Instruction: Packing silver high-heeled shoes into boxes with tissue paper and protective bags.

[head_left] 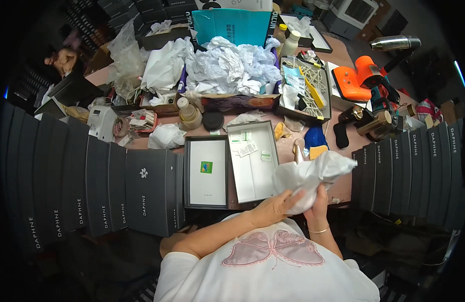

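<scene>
Both my hands grip a bundle of crumpled white tissue paper (313, 173) at the right front of the table. My left hand (274, 207) is closed on its lower left side, and my right hand (318, 204) clasps it from below right. Whatever the paper wraps is hidden. Just left of the bundle lies an open shoe box (252, 176), white inside, with small paper packets and a tag in it. Beside that is a second shallow dark box part (206, 189) with a green square on its white inside.
Dark shoe boxes stand in rows at left (149, 186) and right (411, 171). Behind, a carton (237, 102) overflows with crumpled white paper. A tray of white sticks (318, 113) with a yellow brush, an orange device (351, 83), a bottle (189, 116) and a blue cloth (315, 138) surround the work spot.
</scene>
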{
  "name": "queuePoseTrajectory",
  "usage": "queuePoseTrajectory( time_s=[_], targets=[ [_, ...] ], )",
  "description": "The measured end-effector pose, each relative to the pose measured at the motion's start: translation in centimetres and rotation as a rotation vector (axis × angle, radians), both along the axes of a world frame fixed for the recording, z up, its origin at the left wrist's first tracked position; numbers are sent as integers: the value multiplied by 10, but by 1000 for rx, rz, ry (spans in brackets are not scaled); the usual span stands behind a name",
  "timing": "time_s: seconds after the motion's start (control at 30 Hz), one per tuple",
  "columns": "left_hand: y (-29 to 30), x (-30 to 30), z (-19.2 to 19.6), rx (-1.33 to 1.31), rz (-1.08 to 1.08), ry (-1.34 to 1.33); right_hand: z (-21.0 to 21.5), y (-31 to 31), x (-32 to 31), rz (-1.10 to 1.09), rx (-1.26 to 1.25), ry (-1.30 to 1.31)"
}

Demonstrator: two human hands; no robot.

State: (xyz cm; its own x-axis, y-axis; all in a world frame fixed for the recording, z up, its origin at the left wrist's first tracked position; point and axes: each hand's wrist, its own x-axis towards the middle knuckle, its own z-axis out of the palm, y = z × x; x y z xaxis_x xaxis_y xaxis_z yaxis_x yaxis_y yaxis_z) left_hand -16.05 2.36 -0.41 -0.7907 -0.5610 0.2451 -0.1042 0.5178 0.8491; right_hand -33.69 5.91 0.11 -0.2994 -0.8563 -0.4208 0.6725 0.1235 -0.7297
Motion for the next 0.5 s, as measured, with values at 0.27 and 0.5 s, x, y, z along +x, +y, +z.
queuePoseTrajectory(
  time_s=[0.27, 0.5],
  targets=[
    [-60, -1, -69, 202, 883, 34, -9, 8, -30, 403, 259, -111],
    [-85, 12, -153, 1190, 595, -26, -5, -18, -73, 441, -53, 9]
  ],
)
